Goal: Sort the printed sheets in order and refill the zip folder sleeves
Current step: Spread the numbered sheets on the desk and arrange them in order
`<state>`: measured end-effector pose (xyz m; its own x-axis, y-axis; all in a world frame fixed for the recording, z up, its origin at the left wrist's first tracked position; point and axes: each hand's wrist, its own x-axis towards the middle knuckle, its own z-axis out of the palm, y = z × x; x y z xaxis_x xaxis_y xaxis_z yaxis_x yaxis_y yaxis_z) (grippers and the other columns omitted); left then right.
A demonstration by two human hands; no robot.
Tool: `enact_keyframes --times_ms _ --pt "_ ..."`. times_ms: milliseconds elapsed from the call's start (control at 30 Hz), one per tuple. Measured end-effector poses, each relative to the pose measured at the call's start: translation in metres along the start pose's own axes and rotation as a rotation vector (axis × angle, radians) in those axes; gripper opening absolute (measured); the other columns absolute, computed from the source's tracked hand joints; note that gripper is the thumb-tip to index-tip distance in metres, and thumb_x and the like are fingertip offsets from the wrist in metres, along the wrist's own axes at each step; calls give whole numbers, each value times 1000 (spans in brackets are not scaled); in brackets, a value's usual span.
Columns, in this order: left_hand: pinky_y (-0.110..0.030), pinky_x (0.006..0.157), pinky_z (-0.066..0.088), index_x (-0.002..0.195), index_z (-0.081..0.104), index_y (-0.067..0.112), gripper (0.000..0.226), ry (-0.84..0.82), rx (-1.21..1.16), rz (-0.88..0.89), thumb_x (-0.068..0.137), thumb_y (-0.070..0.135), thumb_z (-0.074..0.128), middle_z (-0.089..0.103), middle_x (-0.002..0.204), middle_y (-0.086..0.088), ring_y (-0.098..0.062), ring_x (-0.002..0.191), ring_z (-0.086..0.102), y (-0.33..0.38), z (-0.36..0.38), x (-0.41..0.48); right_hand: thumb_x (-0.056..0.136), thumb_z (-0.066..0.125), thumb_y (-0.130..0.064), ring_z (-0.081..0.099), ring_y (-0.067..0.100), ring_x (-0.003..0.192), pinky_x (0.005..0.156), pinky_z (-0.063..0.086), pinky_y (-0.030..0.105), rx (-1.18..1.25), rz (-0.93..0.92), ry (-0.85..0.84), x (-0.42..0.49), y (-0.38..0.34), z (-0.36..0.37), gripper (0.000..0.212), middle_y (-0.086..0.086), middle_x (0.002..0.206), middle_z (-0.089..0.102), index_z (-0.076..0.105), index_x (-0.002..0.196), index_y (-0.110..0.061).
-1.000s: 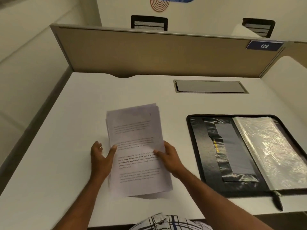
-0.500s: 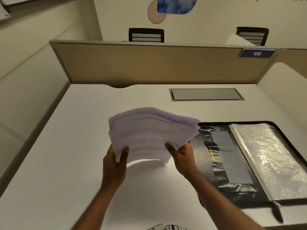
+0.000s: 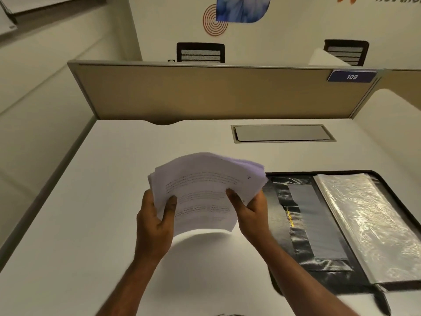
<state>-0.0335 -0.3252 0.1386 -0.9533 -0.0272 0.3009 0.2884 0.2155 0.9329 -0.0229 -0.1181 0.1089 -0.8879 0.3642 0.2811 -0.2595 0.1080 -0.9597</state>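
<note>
Above desk [image 3: 91, 224] centre, head view: printed sheets [image 3: 205, 185], flat a second ago, are now lifted, left hand [image 3: 155, 222] gripping at 8 o'clock, right hand [image 3: 250, 213] at 4; zip folder [image 3: 280, 197] open at 3 o'clock, sorting seemingly starts.

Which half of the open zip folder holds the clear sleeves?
The right half, under the stack of shiny clear sleeves; the left half shows only a black pocket.

An open-plan office cubicle.
A tan partition panel [image 3: 205, 92] with a blue "109" number plate [image 3: 352, 76] backs the white tabletop [image 3: 91, 201], which has a cable hatch [image 3: 282, 132]; mesh-backed office chairs [image 3: 200, 52] stand beyond, upper centre.
</note>
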Motion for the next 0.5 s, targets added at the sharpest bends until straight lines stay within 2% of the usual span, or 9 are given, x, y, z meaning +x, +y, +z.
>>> enact_keyframes --times_ms 100,200,300,400,433,500 --pt "-6 71 48 133 50 13 38 -27 -40 -108 95 15 55 63 114 7 3 103 61 -20 5 -6 89 66 -35 68 30 100 74 61 52 -11 62 -40 -8 15 1 32 7 107 68 61 119 -24" --pt "-7 72 49 131 53 8 35 7 -65 -158 96 15 53 64 112 6 3 100 62 -32 9 -9 91 64 -31 68 25 101 77 62 45 -14 139 -103 -14 21 4 25 -2 107 69 61 115 -38" --pt "-9 68 50 117 58 19 22 83 -109 -183 97 12 53 68 101 9 0 92 65 -33 8 -5 87 68 -43 69 23 99 79 61 46 -57 194 -145 -14 28 -5 34 -1 106 69 61 115 -25" --pt "-11 71 51 108 60 27 21 158 -212 -203 98 10 53 72 94 20 3 89 67 -29 3 4 67 81 -62 71 33 90 83 57 58 21 311 -120 -13 36 -26 65 15 97 72 68 100 -7" --pt "-11 75 52 110 60 28 22 175 -259 -214 99 11 53 72 98 22 3 93 67 -28 1 7 58 87 -61 68 37 87 85 56 57 93 351 -77 -12 39 -32 70 19 93 71 69 95 -4" --pt "-15 85 53 115 61 27 24 204 -345 -243 100 12 52 71 109 18 0 102 66 -26 2 12 48 95 -51 61 37 86 79 50 48 253 446 2 -10 42 -42 72 21 91 67 69 95 -4"
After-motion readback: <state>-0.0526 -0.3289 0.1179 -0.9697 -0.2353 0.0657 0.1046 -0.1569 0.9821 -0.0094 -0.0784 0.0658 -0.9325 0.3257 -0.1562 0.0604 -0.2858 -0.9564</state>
